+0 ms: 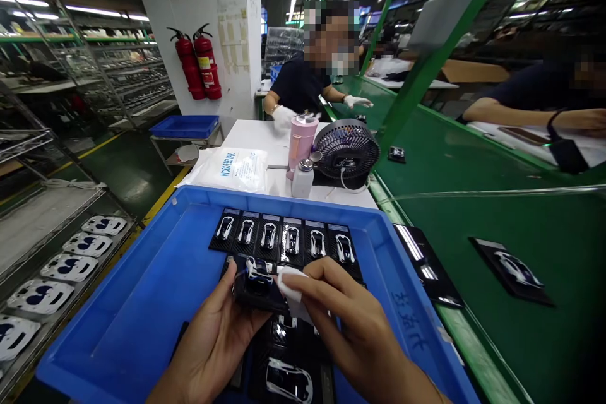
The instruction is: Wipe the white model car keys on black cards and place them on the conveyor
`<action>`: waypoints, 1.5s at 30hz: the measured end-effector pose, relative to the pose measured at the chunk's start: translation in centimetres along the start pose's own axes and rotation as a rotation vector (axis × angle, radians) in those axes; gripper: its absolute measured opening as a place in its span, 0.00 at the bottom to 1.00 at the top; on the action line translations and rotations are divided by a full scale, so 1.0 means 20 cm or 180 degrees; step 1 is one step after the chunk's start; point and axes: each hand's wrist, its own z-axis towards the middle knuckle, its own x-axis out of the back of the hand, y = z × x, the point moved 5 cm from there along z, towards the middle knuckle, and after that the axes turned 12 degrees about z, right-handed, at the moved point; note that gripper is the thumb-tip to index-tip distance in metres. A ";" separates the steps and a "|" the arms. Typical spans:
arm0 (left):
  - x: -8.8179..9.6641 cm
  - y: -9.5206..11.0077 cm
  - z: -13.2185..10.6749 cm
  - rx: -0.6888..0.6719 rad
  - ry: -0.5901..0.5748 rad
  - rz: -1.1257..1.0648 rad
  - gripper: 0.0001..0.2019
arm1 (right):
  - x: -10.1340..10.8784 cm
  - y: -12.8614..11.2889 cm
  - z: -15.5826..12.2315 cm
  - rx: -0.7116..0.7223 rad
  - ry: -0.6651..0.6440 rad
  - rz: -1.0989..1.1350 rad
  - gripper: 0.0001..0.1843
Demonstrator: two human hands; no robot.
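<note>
My left hand (215, 331) grips a small white-and-black model car (258, 270) on a dark base, holding it up over the blue tray (127, 303). Pinched in my right hand (348, 315) is a white cloth (290, 284), pressed close to the right edge of that base; whether it touches cannot be made out. Behind them, a row of similar model cars (269, 235) on black bases lies in the tray. Another model car (288, 380) rests nearer to me, between my wrists. My hands partly hide more of the cars below.
Beyond the tray stand a pink tumbler (302, 145), a small bottle (302, 180), a black fan (348, 151) and a white plastic bag (231, 169). To the right runs a green conveyor (454, 221) carrying a model car (516, 270). A gloved co-worker (303, 85) sits opposite. White car shells (42, 295) line a left rack.
</note>
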 end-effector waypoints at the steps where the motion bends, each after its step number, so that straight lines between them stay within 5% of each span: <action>1: 0.00 0.00 0.00 0.0019 -0.0001 -0.0037 0.20 | 0.00 0.00 0.00 -0.0006 -0.0023 -0.0039 0.18; 16: 0.00 -0.04 -0.01 0.0560 -0.0173 -0.0480 0.16 | -0.02 -0.01 -0.01 0.0037 -0.0112 -0.0259 0.20; 45: 0.03 0.02 0.01 0.0183 -0.0058 -0.0215 0.23 | -0.04 0.03 -0.01 -0.0033 -0.0116 -0.0325 0.19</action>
